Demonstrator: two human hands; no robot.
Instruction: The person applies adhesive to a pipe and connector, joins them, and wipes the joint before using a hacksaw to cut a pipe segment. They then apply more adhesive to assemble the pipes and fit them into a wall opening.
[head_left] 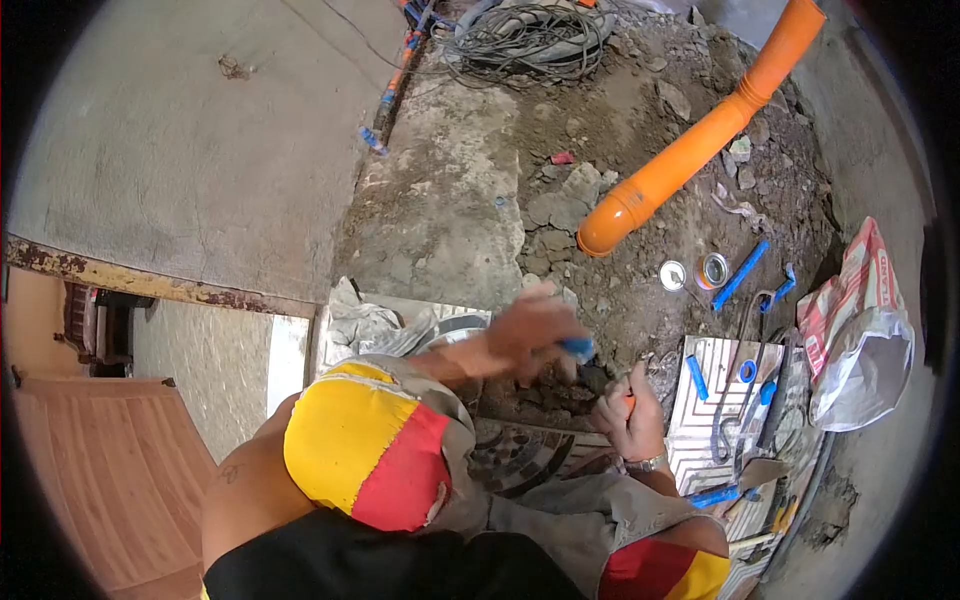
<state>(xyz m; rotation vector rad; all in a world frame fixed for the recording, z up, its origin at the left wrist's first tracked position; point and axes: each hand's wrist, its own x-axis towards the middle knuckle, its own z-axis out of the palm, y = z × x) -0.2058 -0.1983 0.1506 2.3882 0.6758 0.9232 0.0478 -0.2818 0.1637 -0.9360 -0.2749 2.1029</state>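
Note:
Smeared by motion, my left hand (535, 335) is over the dug soil with a short blue piece (577, 347) at its fingers; it looks like pipe, but the blur hides its exact kind. My right hand (632, 415), with a metal watch at the wrist, is closed with the thumb up around a small orange object (630, 403), mostly hidden by the fingers. The hands are a short way apart, above broken earth in front of my knees. Beyond them stand a small open can (713, 270) and a round lid (673, 275).
A large orange drainpipe (680, 165) lies across the rubble. Blue pipe lengths (741, 275) and bent rods (735, 390) are at the right, partly on patterned tiles (705, 350). An open sack (865, 360) leans by the wall. Coiled cable (535, 45) lies at the back.

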